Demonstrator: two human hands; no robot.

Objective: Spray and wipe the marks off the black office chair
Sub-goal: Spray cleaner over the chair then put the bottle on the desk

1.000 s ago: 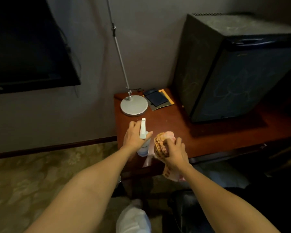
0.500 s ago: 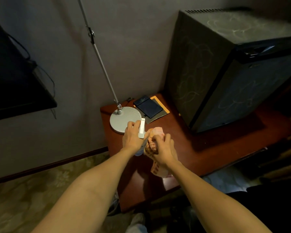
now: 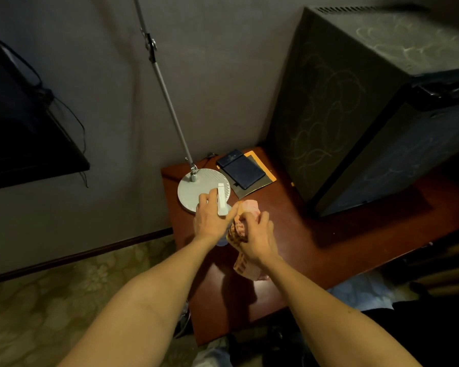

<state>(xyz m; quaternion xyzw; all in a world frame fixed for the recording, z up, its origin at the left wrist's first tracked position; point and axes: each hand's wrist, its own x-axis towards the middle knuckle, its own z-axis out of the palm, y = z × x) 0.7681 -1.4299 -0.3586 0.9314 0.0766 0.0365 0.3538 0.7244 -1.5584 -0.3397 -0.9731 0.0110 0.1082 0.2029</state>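
Note:
My left hand (image 3: 212, 218) grips a white spray bottle (image 3: 221, 199) by its neck, held over the left end of a reddish wooden desk (image 3: 297, 229). Right beside it, my right hand (image 3: 257, 238) holds a bunched pink and orange cloth (image 3: 240, 229), whose loose end hangs below the wrist. The two hands nearly touch. A dark shape at the bottom right (image 3: 421, 335) may be the black office chair, but it is too dark to tell.
A lamp with a round grey base (image 3: 194, 189) and thin pole stands at the desk's back left. Dark booklets (image 3: 240, 172) lie beside it. A black mini fridge (image 3: 368, 107) with scribble marks fills the right. A dark screen (image 3: 24, 133) hangs on the left wall. Patterned carpet below.
The view has moved closer to and more above the desk. Both hands, with bottle and cloth, have advanced over the desk towards the lamp base.

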